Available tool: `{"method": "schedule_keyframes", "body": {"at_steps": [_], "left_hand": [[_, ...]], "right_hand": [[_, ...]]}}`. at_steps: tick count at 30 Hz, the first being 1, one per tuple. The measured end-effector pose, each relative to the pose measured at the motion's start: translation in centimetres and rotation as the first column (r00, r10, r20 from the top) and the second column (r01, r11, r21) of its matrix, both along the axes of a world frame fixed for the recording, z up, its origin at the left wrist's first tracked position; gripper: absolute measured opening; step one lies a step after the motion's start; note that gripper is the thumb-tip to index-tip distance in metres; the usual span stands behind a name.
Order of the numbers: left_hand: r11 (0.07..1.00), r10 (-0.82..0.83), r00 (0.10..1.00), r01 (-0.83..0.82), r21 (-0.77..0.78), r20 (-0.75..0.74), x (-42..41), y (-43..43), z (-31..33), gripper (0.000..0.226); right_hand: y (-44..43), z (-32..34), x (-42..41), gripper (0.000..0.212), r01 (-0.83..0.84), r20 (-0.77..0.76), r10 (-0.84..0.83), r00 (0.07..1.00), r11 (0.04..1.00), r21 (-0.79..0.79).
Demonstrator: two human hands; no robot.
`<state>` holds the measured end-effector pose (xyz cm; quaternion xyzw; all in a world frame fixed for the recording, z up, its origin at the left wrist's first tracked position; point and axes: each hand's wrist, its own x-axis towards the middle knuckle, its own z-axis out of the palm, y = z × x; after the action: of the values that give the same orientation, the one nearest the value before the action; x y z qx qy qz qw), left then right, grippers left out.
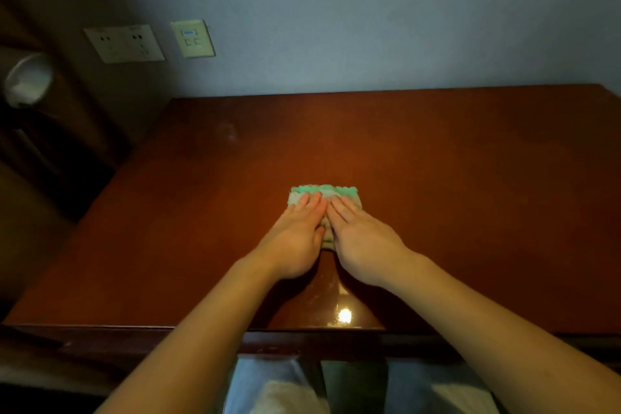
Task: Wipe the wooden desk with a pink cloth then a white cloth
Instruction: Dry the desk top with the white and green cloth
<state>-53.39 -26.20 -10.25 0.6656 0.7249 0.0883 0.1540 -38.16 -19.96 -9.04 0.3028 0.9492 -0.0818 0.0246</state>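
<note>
A folded white cloth (324, 192) with a green far edge lies on the reddish-brown wooden desk (437, 161), near its middle. My left hand (295, 239) and my right hand (361, 239) rest flat on the cloth side by side, palms down, fingers together and pointing away from me. Both hands cover most of the cloth; only its far edge and a strip between the hands show. No pink cloth is in view.
The desk's back edge meets a pale wall. Wall sockets (126, 43) and a switch plate (193, 38) sit on the wall at upper left. A round white object (28, 79) is at far left. The desk's front edge (134, 329) runs near my knees.
</note>
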Motion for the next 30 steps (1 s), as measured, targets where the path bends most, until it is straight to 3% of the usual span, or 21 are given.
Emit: {"method": "schedule_keyframes", "body": {"at_steps": [6,12,19,26,30], "left_hand": [[0.991,0.041,0.999,-0.041,-0.125,-0.005,-1.1,2.9,1.4,0.06],[0.999,-0.015,0.993,0.011,0.034,0.113,0.1,-3.0,0.1,0.059],[0.996,0.019,0.999,-0.017,-0.083,0.029,-1.5,1.2,0.7,0.06],[0.999,-0.017,0.996,0.013,0.041,0.088,0.0,-3.4,-0.1,0.059],[0.996,0.026,0.999,-0.022,-0.082,0.04,-1.1,-0.3,1.0,0.059]], "right_hand": [[2.5,0.4,-1.9,0.063,0.045,-0.014,-0.047,0.999,0.99,-0.137],[-2.8,0.6,1.6,0.057,-0.005,-0.116,-0.004,0.993,0.997,-0.074],[0.7,0.5,-1.2,0.06,0.053,-0.074,-0.061,0.995,0.993,-0.109],[-2.7,0.8,0.7,0.059,0.014,-0.024,-0.015,1.0,0.997,-0.071],[-0.2,1.0,-1.2,0.06,0.03,-0.01,-0.031,0.999,0.997,-0.077]]}}
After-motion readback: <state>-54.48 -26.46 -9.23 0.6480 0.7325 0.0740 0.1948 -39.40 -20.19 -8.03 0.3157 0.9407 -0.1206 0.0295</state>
